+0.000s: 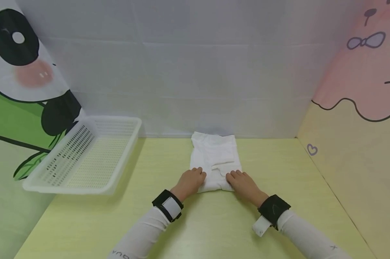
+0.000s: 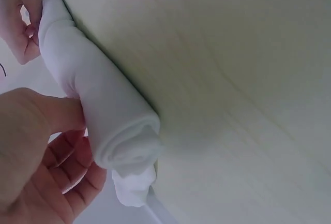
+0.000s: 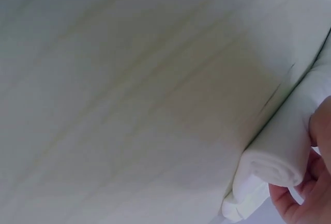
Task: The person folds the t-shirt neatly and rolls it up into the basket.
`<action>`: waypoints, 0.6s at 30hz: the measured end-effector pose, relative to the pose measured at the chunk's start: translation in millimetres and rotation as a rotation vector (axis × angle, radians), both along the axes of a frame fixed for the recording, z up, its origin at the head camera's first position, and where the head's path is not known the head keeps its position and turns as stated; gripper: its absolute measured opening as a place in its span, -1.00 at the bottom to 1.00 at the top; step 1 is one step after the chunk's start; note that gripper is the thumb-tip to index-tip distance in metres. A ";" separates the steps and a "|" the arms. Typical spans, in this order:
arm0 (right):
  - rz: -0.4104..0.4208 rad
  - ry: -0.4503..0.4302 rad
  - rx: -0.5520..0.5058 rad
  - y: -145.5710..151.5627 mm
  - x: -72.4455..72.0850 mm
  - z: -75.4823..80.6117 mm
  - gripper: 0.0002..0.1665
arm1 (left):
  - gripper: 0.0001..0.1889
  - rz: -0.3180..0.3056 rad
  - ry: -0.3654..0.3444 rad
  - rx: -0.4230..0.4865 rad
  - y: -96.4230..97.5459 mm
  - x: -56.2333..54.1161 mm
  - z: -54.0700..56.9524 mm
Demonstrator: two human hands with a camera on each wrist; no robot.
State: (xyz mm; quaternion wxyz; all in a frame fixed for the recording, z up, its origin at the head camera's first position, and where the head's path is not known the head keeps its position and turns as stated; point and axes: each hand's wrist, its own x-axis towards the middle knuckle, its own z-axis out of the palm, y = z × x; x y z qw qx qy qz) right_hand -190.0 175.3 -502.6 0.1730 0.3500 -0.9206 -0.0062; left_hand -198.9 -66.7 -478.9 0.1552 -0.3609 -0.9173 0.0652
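Ann: Where is the white cloth (image 1: 212,147)?
Ben: It lies on the yellow table (image 1: 289,172), in the middle of the back edge. Its far end reaches the grey wall (image 1: 221,72).
Ann: Is it flat?
Ben: Not all of it. The end near the person is rolled up thick, and a small fold lies loose on top.
Ann: What does the left hand (image 1: 189,182) do?
Ben: It pinches the rolled end near its left corner. The thumb presses on the roll and the fingers are bent. I can't see all the fingertips.
Ann: And the right hand (image 1: 246,185)?
Ben: It pinches the same roll near the right corner, thumb on the roll, fingers bent. The side picture cuts off part of that hand. The two hands are apart, with cloth between them.
Ann: What is on the arms?
Ben: White sleeves (image 1: 143,230), and a black band on each wrist. A white tag (image 1: 261,226) hangs by the right one.
Ann: What else is there?
Ben: A white basket (image 1: 68,190) with lots of holes sits over the back left corner of the table, well apart from the cloth. The right wall has a pink animal with a bow (image 1: 366,41) and a little heart (image 1: 312,149).
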 end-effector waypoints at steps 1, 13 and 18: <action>0.001 0.004 -0.006 0.3 0.3 -0.8 -0.80 | -0.93 -0.013 0.008 0.005 0.4 -0.1 -0.5; 0.061 0.165 0.042 0.1 8.9 4.3 -0.84 | -0.96 0.013 -0.079 -0.033 1.9 10.0 3.4; 0.078 0.174 0.078 -0.1 13.8 6.0 -0.84 | -0.74 0.030 -0.122 -0.049 2.3 15.7 7.6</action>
